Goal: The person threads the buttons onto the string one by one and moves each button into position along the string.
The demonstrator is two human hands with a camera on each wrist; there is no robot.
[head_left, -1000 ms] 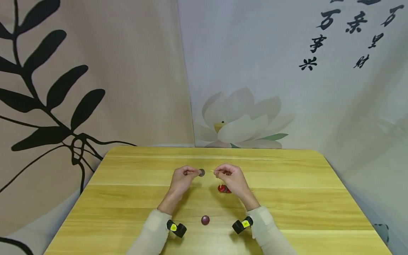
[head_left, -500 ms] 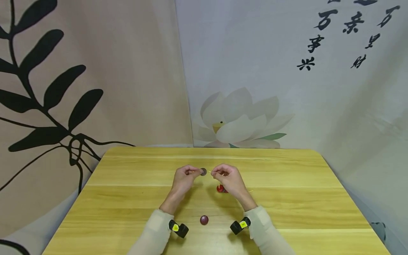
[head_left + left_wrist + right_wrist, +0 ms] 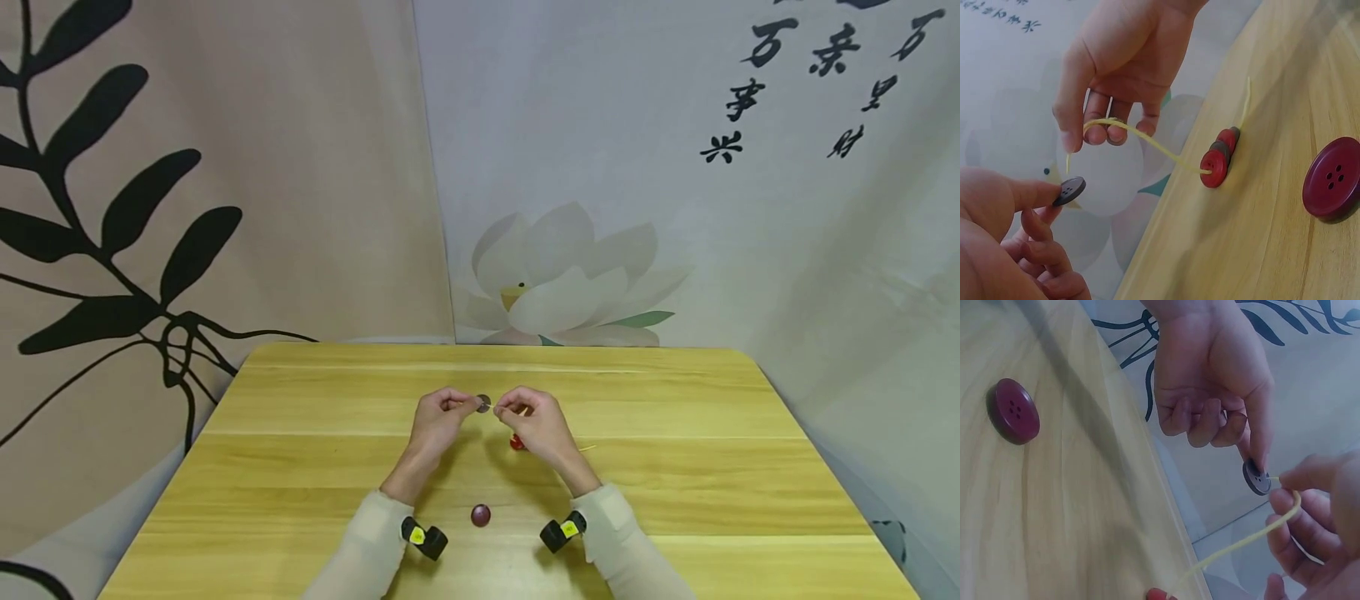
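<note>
1. Pinching a small grey button [image 3: 1070, 190] at its rim, the left hand [image 3: 435, 421] holds it up off the counter [image 3: 300, 467], its fingers [image 3: 1035, 190] curled tight on it and the face turned toward the other hand.
2. The right hand [image 3: 538, 425] pinches the yellow cord [image 3: 1147, 142] just behind its free end, fingers [image 3: 1072, 128] closed on it; in the right wrist view the tip sits at the button's holes, touching or nearly so. Whether it has entered a hole cannot be told.
3. Behind the right fingers the cord slopes down to a stack of red and dark threaded buttons [image 3: 1219, 159] standing on edge on the counter just below that hand.
4. A loose maroon button [image 3: 481, 515], four holes, lies flat on the counter, well back from both sets of fingers, between the two wrists.
5. Judgement: the step is feeding the tip through a hole. Best done with only a short stub of cord left beyond the right fingers so it stays stiff, the button kept square to the tip, and the left fingers kept off the holes.
6. Risk, as judged: a long soft tip will bend aside at the hole.
</note>
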